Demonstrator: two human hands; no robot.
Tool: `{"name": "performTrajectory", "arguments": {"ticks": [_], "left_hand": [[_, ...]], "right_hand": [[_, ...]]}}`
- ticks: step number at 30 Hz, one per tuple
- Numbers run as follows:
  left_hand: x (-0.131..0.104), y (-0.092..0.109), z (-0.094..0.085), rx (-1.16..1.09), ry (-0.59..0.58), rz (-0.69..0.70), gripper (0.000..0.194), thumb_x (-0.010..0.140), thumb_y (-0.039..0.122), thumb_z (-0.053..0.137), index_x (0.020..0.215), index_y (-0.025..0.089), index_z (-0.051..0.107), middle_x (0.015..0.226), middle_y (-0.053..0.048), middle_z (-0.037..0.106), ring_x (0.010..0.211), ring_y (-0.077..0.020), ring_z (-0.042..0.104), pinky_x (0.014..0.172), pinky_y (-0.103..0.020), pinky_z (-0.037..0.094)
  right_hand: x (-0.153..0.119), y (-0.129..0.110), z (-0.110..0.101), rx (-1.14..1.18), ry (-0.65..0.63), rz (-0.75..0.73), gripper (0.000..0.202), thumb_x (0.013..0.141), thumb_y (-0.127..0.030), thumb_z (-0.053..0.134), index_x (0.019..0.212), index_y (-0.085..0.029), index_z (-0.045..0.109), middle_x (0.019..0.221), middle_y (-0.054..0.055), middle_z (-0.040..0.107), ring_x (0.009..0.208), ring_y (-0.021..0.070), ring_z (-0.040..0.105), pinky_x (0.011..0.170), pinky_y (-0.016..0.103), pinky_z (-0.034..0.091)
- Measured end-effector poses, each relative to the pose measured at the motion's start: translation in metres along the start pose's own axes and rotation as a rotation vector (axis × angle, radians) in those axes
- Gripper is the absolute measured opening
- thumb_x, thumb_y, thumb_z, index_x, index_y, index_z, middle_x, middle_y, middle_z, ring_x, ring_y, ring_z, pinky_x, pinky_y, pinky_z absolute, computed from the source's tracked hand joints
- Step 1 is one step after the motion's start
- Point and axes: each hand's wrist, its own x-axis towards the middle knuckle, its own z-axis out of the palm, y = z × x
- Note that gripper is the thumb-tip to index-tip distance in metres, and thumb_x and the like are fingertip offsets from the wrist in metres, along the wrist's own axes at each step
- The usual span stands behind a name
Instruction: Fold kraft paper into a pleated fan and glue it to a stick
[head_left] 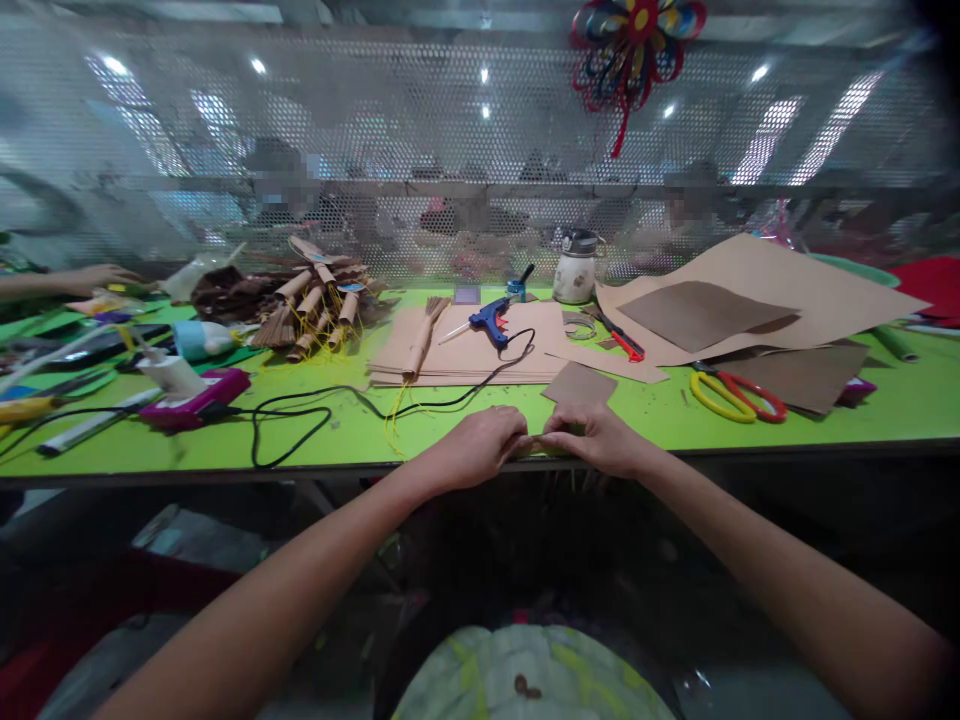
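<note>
Hands at work along the front edge of a green counter [660,430]. The left hand [487,440] and right hand [601,440] pinch a thin brownish piece [535,439] between their fingertips, its outline largely hidden. Just beyond the right hand lies a brown paper square [581,384]; farther back, a blue glue gun [491,322] rests on stacked tan sheets [480,362].

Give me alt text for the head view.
The left hand and right hand pinch a thin brown piece at the near edge of a green table. A blue glue gun lies beyond on stacked brown paper, tied paper bundles left, scissors right.
</note>
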Motion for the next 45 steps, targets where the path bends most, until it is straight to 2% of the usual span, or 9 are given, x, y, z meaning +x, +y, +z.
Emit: {"name": "performTrajectory", "arguments": {"ticks": [9, 14, 18, 22, 26, 30, 34, 39, 45], "left_hand": [[-0.004, -0.003, -0.005, -0.045, 0.016, 0.043, 0.021, 0.091, 0.024, 0.045, 0.088, 0.015, 0.064, 0.081, -0.004, 0.056, 0.075, -0.0133, 0.052, 0.068, -0.023, 0.038], [-0.004, -0.005, -0.010, -0.045, 0.012, 0.018, 0.023, 0.090, 0.023, 0.047, 0.085, 0.015, 0.067, 0.080, -0.005, 0.055, 0.075, -0.0136, 0.052, 0.068, -0.023, 0.039], [-0.002, -0.007, -0.008, -0.056, 0.003, 0.004, 0.021, 0.090, 0.024, 0.047, 0.090, 0.015, 0.067, 0.080, -0.004, 0.058, 0.074, -0.0134, 0.053, 0.068, -0.023, 0.039], [0.000, -0.009, -0.007, -0.055, -0.003, 0.004, 0.020, 0.089, 0.024, 0.048, 0.091, 0.015, 0.066, 0.082, -0.005, 0.061, 0.076, -0.0139, 0.054, 0.070, -0.023, 0.039], [0.004, -0.010, -0.007, -0.066, -0.021, -0.011, 0.019, 0.088, 0.023, 0.049, 0.087, 0.014, 0.065, 0.080, -0.005, 0.063, 0.074, -0.0140, 0.054, 0.068, -0.022, 0.039], [0.006, -0.011, -0.007, -0.088, -0.033, -0.040, 0.018, 0.087, 0.022, 0.049, 0.086, 0.015, 0.064, 0.081, -0.004, 0.064, 0.074, -0.0142, 0.055, 0.068, -0.022, 0.039], [0.005, -0.010, -0.006, -0.103, -0.024, -0.064, 0.018, 0.088, 0.023, 0.047, 0.084, 0.015, 0.063, 0.080, -0.004, 0.063, 0.073, -0.0142, 0.054, 0.066, -0.023, 0.038], [0.004, -0.009, -0.007, -0.121, -0.026, -0.080, 0.017, 0.087, 0.023, 0.047, 0.082, 0.015, 0.061, 0.080, -0.004, 0.061, 0.073, -0.0140, 0.053, 0.065, -0.022, 0.037], [0.004, -0.008, -0.008, -0.127, -0.035, -0.076, 0.017, 0.088, 0.022, 0.046, 0.082, 0.015, 0.061, 0.080, -0.004, 0.060, 0.074, -0.0141, 0.053, 0.067, -0.022, 0.038]], "right_hand": [[-0.004, 0.000, -0.007, -0.061, -0.016, -0.088, 0.020, 0.087, -0.030, 0.054, 0.075, -0.016, 0.064, 0.071, 0.003, 0.062, 0.067, 0.0137, 0.056, 0.063, 0.025, 0.042], [-0.003, 0.002, -0.010, -0.103, -0.052, -0.187, 0.024, 0.090, -0.030, 0.051, 0.074, -0.017, 0.064, 0.080, 0.005, 0.060, 0.078, 0.0157, 0.056, 0.071, 0.027, 0.044], [-0.002, 0.004, -0.011, -0.134, -0.063, -0.152, 0.027, 0.090, -0.031, 0.050, 0.072, -0.016, 0.064, 0.076, 0.005, 0.060, 0.075, 0.0159, 0.055, 0.068, 0.027, 0.044], [-0.002, 0.006, -0.008, -0.165, -0.056, -0.169, 0.026, 0.091, -0.032, 0.049, 0.086, -0.017, 0.068, 0.077, 0.006, 0.063, 0.076, 0.0167, 0.055, 0.070, 0.028, 0.044], [-0.002, 0.008, -0.011, -0.166, -0.094, -0.217, 0.029, 0.093, -0.031, 0.045, 0.092, -0.016, 0.069, 0.078, 0.008, 0.064, 0.078, 0.0172, 0.055, 0.069, 0.027, 0.043], [-0.004, 0.007, -0.025, -0.065, -0.145, -0.168, 0.030, 0.092, -0.028, 0.043, 0.107, -0.016, 0.066, 0.086, 0.007, 0.065, 0.082, 0.0170, 0.057, 0.075, 0.028, 0.045], [-0.009, 0.006, -0.036, 0.026, -0.208, -0.104, 0.031, 0.087, -0.025, 0.048, 0.112, -0.016, 0.064, 0.095, 0.007, 0.065, 0.089, 0.0181, 0.058, 0.083, 0.031, 0.045], [-0.011, 0.008, -0.033, 0.035, -0.194, -0.048, 0.034, 0.080, -0.023, 0.056, 0.112, -0.015, 0.064, 0.096, 0.007, 0.065, 0.090, 0.0188, 0.059, 0.084, 0.032, 0.046], [-0.010, 0.012, -0.027, 0.049, -0.160, -0.020, 0.033, 0.079, -0.024, 0.059, 0.111, -0.017, 0.063, 0.096, 0.005, 0.067, 0.088, 0.0181, 0.060, 0.080, 0.030, 0.048]]}}
